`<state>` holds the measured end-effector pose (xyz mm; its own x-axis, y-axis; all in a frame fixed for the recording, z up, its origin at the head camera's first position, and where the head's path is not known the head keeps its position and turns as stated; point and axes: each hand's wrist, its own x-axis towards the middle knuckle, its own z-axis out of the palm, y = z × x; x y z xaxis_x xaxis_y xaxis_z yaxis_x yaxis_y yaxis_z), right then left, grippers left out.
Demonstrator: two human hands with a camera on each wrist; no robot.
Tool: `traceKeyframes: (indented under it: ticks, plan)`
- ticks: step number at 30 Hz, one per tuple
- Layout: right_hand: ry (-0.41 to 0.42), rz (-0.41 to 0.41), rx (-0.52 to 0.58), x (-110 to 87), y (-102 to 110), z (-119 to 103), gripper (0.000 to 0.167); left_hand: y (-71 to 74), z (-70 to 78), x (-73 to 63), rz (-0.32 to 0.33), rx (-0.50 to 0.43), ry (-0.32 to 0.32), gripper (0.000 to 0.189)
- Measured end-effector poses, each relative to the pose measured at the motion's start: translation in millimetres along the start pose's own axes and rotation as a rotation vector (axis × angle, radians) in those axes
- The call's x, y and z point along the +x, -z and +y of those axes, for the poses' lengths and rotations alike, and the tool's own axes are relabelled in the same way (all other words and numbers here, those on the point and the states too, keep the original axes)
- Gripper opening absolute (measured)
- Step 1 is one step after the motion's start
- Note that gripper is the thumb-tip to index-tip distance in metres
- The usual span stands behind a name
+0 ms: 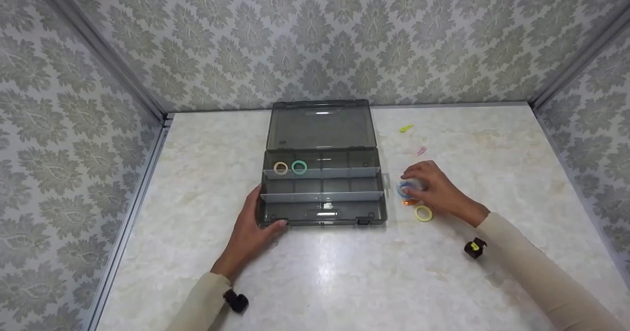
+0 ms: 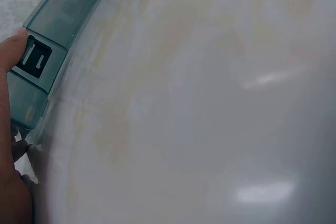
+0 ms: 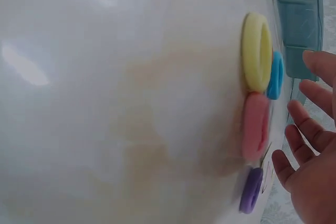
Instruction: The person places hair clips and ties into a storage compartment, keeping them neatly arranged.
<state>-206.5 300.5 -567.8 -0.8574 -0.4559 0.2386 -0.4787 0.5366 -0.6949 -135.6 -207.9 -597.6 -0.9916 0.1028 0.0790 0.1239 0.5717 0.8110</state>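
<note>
A grey see-through storage box [image 1: 295, 209] stands with its lid [image 1: 322, 127] raised. My left hand [image 1: 252, 225] grips its near left corner, thumb over the front edge beside a latch [image 2: 35, 56]. Inside the far row lie a beige hair tie [image 1: 275, 168] and a green hair tie [image 1: 293, 167]. Right of the box, my right hand [image 1: 435, 188] hovers over a blue hair tie [image 1: 401, 190], fingers spread and apart. By it lie an orange item [image 1: 408, 202] and a yellow hair tie [image 1: 417, 216]. The right wrist view adds a pink hair tie [image 3: 254, 129] and a purple one [image 3: 251, 191].
Two small hair clips, one yellow-green [image 1: 406, 128] and one pink [image 1: 421, 151], lie behind my right hand. Thin dividers [image 1: 322, 196] split the box into rows. Patterned panels [image 1: 315, 36] enclose the back and sides of the pale table [image 1: 374, 277].
</note>
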Motion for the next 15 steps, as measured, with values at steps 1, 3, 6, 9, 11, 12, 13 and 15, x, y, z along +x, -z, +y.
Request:
traceKeyframes:
  ticks: [1, 3, 6, 9, 11, 12, 13, 15]
  plan:
    - [-0.012, -0.007, -0.002, -1.4, -0.2, 0.7, 0.029, 0.1, -0.2, -0.1, 0.001, 0.001, -0.001, 0.117]
    - [-0.032, -0.022, -0.002, -4.1, -0.4, 1.7, 0.031, 0.2, -0.4, -0.3, 0.0, 0.005, -0.001, 0.118]
    - [-0.05, -0.035, 0.0, -7.6, -0.5, 2.5, 0.034, 0.0, -0.9, -0.3, 0.002, 0.007, -0.001, 0.118]
    - [-0.052, -0.032, 0.002, -9.9, -0.4, 2.9, 0.035, -0.2, -1.4, -0.2, 0.005, -0.001, -0.001, 0.117]
    - [-0.055, -0.025, -0.002, -10.9, -0.4, 3.4, 0.036, -0.2, -2.1, -0.3, 0.006, -0.007, -0.004, 0.117]
    - [-0.055, -0.022, -0.005, -11.2, -0.5, 3.6, 0.037, -0.1, -2.3, -0.5, 0.006, -0.008, -0.004, 0.117]
    - [-0.053, -0.019, -0.006, -11.5, -0.5, 4.1, 0.037, 0.0, -2.5, -0.6, 0.006, -0.012, -0.004, 0.117]
    - [-0.051, -0.015, -0.009, -11.9, -0.6, 4.9, 0.038, 0.4, -3.1, -0.7, 0.006, -0.014, -0.004, 0.117]
